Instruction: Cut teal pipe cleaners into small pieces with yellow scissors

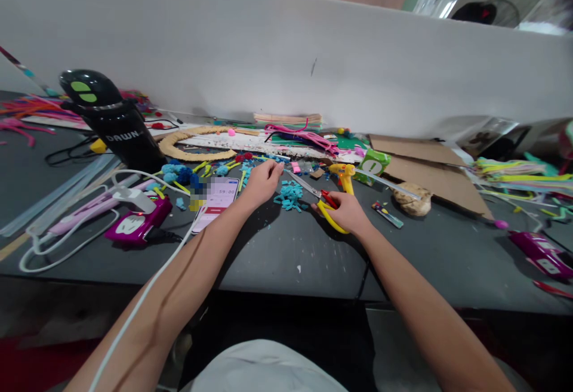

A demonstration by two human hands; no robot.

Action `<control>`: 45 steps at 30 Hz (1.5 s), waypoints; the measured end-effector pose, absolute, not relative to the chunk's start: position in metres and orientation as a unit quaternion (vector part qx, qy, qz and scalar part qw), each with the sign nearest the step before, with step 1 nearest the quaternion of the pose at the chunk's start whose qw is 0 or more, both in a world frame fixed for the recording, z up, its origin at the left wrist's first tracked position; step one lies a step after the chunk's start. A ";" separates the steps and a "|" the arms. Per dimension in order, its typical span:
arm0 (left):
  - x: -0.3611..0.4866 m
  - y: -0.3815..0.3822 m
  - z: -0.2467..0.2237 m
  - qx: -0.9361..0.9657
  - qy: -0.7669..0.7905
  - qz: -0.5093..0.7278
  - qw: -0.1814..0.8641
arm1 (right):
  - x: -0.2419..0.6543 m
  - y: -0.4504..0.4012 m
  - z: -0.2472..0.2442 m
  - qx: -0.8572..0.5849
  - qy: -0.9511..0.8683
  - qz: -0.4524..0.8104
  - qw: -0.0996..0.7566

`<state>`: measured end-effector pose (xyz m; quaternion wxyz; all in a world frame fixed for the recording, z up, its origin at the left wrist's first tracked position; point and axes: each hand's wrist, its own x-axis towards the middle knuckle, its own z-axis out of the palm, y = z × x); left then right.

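My right hand (345,213) is wrapped round the yellow and red handles of a pair of scissors (308,187). Their metal blades point up and left over a pile of small cut blue pieces (290,196) on the table. Just left of the blade tips is my left hand (264,181), with its fingers curled and pressed together. Whatever may be between those fingers is too small or hidden to make out. A phone (217,201) showing a timer lies beside my left forearm, partly covered by a blurred patch.
A black bottle (120,126) stands at the left, near a purple power strip (139,224) with white cables. Behind my right hand are a yellow glue gun (345,176) and a green box (372,166). Flat cardboard (439,183) lies at the right. A white partition (215,46) closes off the back.
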<state>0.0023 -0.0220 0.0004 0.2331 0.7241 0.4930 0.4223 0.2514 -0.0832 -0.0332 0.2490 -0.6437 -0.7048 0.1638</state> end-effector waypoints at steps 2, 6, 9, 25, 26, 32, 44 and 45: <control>0.003 -0.023 0.001 0.727 0.491 0.421 0.232 | 0.252 -0.083 -0.034 -0.644 -0.706 0.160 0.247; 0.004 -0.024 0.000 0.735 0.480 0.422 0.227 | 0.252 -0.083 -0.035 -0.645 -0.705 0.161 0.247; 0.003 -0.023 -0.001 0.736 0.481 0.420 0.225 | 0.251 -0.083 -0.033 -0.642 -0.706 0.166 0.247; 0.002 -0.023 0.000 0.741 0.483 0.413 0.219 | 0.252 -0.081 -0.032 -0.642 -0.711 0.159 0.238; 0.002 -0.022 -0.001 0.740 0.484 0.413 0.221 | 0.252 -0.081 -0.032 -0.643 -0.709 0.161 0.241; 0.003 -0.021 -0.002 0.739 0.494 0.403 0.218 | 0.252 -0.082 -0.035 -0.652 -0.692 0.169 0.261; 0.004 -0.022 0.000 0.737 0.502 0.396 0.221 | 0.251 -0.084 -0.032 -0.647 -0.704 0.165 0.242; 0.004 -0.022 0.000 0.737 0.501 0.395 0.224 | 0.251 -0.084 -0.032 -0.647 -0.704 0.166 0.241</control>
